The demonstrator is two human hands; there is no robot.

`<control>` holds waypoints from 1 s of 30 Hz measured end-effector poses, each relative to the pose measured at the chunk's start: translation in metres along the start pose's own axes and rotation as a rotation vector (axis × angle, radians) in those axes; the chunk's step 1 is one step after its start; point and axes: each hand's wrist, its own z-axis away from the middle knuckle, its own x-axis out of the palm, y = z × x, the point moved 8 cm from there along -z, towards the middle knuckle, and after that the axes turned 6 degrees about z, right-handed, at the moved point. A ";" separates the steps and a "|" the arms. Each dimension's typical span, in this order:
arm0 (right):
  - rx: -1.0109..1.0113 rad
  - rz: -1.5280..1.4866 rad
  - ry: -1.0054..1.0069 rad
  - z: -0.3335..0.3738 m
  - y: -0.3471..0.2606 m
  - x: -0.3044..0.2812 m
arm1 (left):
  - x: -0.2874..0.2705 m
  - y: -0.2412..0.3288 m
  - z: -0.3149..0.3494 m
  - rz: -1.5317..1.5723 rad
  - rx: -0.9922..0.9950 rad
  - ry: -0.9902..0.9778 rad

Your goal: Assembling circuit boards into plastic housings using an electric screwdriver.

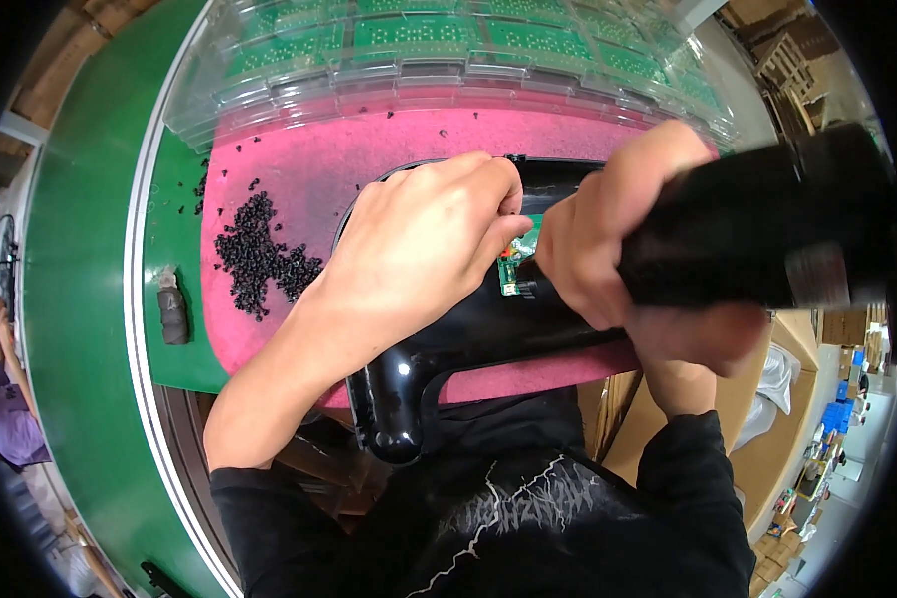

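Note:
My right hand [593,244] is wrapped round a black power screwdriver [752,229], whose big dark body rises toward the upper right and is slightly blurred. Its tip end is mostly hidden by my fingers, close to a small green circuit board [509,279]. That board sits inside a glossy black plastic housing [468,334] with a curved arm. Over the housing, my left hand [424,224] is closed, thumb and forefinger together beside the board. Anything between those fingertips is too small or hidden to make out.
A pile of small black screws [254,249] lies left on the pink mat [289,149], with loose ones scattered. Clear plastic trays [409,85] of green circuit boards stand behind. A dark wrapped cylinder [172,309] lies on the green table [90,249]. An open cardboard box [767,419] is at right.

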 end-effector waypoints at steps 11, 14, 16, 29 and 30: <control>-0.482 -0.297 0.150 0.018 -0.017 -0.023 | 0.016 0.004 0.004 0.000 0.048 -0.283; -0.580 -0.295 0.180 0.026 -0.039 -0.040 | 0.018 0.014 0.002 0.079 0.120 -0.267; -0.632 -0.284 0.122 0.030 -0.044 -0.046 | 0.020 0.018 0.000 0.146 0.146 -0.259; -0.556 -0.182 0.290 0.059 -0.035 -0.084 | 0.022 0.022 -0.006 0.395 -0.059 -0.264; -0.564 -0.172 0.250 0.056 -0.037 -0.085 | 0.024 0.017 -0.005 0.282 -0.067 -0.297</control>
